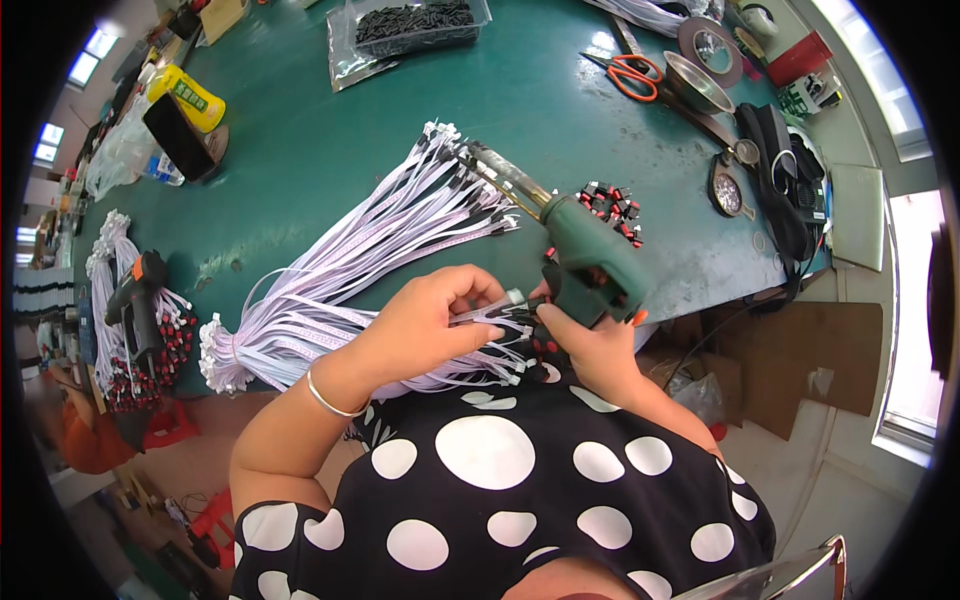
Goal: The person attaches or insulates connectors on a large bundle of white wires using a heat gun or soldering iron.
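A bundle of flat white ribbon cables (300,300) with white connectors lies across the table edge in front of me. My left hand (440,312) is closed, its thumb and fingers pinching several cable ends with a clear-white connector (515,297). My right hand (590,350) wraps around the handle of a green heat gun (597,250), slightly smeared by motion. The gun's metal nozzle (510,175) points to the far left, over black-sleeved cable ends. Right thumb and left fingers are close together near the connector; whether the right thumb touches a cable, I cannot tell.
Small black-and-red parts (612,212) lie in a pile behind the gun. Farther back are a clear box of black tube pieces (415,22), orange-handled scissors (632,77) and a metal bowl (697,82). At left, another heat gun (140,300) rests on more cables, near a phone (180,137).
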A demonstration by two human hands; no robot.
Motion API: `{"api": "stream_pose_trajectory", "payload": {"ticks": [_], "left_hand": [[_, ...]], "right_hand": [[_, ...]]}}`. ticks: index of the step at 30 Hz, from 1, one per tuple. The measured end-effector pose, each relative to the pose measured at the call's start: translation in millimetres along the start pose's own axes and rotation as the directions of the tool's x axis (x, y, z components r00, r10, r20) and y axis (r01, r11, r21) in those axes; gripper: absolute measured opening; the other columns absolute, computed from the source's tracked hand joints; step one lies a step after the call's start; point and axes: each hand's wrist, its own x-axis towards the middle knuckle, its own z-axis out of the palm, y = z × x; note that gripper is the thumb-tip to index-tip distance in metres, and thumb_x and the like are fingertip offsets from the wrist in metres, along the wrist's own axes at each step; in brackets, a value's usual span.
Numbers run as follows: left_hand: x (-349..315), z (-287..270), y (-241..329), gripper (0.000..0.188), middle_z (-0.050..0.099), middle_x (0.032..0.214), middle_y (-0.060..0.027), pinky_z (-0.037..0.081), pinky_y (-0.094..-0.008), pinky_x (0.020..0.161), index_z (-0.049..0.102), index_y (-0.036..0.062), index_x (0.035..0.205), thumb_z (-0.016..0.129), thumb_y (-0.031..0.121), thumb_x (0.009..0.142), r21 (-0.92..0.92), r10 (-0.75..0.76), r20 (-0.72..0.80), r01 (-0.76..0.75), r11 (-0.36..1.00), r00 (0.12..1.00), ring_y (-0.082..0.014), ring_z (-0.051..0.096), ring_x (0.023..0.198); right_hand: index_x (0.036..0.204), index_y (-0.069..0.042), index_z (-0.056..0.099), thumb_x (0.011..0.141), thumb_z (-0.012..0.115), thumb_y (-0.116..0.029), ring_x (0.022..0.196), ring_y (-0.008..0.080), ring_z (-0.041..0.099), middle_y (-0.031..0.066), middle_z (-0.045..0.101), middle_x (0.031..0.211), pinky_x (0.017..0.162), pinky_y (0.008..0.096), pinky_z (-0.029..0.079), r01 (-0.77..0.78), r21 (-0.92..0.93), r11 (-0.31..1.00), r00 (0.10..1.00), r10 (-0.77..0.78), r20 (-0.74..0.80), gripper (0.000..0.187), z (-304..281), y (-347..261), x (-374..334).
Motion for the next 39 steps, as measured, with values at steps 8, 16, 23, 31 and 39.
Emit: {"api": "stream_pose_trajectory", "payload": {"ticks": [8, 16, 23, 31, 39], "left_hand": [[10.9, -3.7, -0.6, 0.014, 0.052, 0.075, 0.0016, 0.04, -0.0179, 0.058, 0.053, 0.002, 0.087, 0.064, -0.001, 0.078, -0.181, -0.063, 0.053, 0.071, 0.981, 0.997, -0.0031, 0.047, 0.066], [14.7, -0.4, -1.1, 0.014, 0.047, 0.073, 0.0042, 0.036, -0.0178, 0.056, 0.053, 0.003, 0.084, 0.065, -0.001, 0.077, -0.294, -0.088, 0.073, 0.106, 0.95, 0.993, -0.0025, 0.043, 0.063], [14.6, 6.4, -3.1, 0.01, 0.049, 0.068, 0.0047, 0.034, -0.0184, 0.053, 0.059, 0.0014, 0.081, 0.067, 0.003, 0.076, -0.184, -0.058, -0.039, 0.05, 0.982, 0.998, -0.0023, 0.041, 0.06], [0.1, 9.7, -5.2, 0.012, 0.048, 0.07, -0.0006, 0.031, -0.0208, 0.052, 0.062, 0.0015, 0.077, 0.072, 0.004, 0.07, 0.174, 0.217, -0.056, -0.204, 0.963, 0.975, -0.006, 0.042, 0.058], [-5.2, 24.8, -20.1, 0.017, 0.054, 0.082, -0.004, 0.042, -0.0331, 0.071, 0.065, 0.0071, 0.083, 0.071, 0.013, 0.068, 0.551, 0.392, 0.122, -0.391, 0.737, 0.912, -0.0234, 0.049, 0.081]], "right_hand": [[0.096, 0.0, 0.057, 0.079, 0.059, -0.001, 0.078, 0.0081, 0.055, 0.0018, 0.059, 0.088, 0.07, 0.0231, 0.045, -0.119, 0.001, 0.993, 0.991, 0.119, 0.056, 0.017, -5.9, -0.3, -4.9], [0.095, -0.003, 0.06, 0.079, 0.064, -0.004, 0.064, 0.0026, 0.051, -0.0029, 0.058, 0.079, 0.054, 0.0194, 0.041, -0.132, 0.08, 0.988, 0.991, 0.13, 0.025, 0.016, -2.4, 2.5, -6.9], [0.098, -0.001, 0.058, 0.079, 0.061, -0.001, 0.072, 0.0073, 0.056, 0.0032, 0.061, 0.087, 0.061, 0.0215, 0.045, -0.055, 0.003, 0.998, 0.998, 0.055, -0.003, 0.02, -3.4, 6.3, -9.2], [0.11, 0.001, 0.055, 0.082, 0.061, -0.017, 0.082, 0.0145, 0.058, 0.0117, 0.06, 0.103, 0.066, 0.0242, 0.045, 0.534, -0.165, 0.829, 0.827, -0.553, -0.102, 0.034, -105.4, -19.0, 14.1], [0.13, -0.015, 0.045, 0.062, 0.071, -0.003, 0.078, 0.0245, 0.056, 0.0069, 0.061, 0.094, 0.077, 0.0333, 0.041, 0.489, -0.849, 0.202, 0.706, -0.663, 0.249, 0.074, -123.8, -11.1, 81.4]]}}
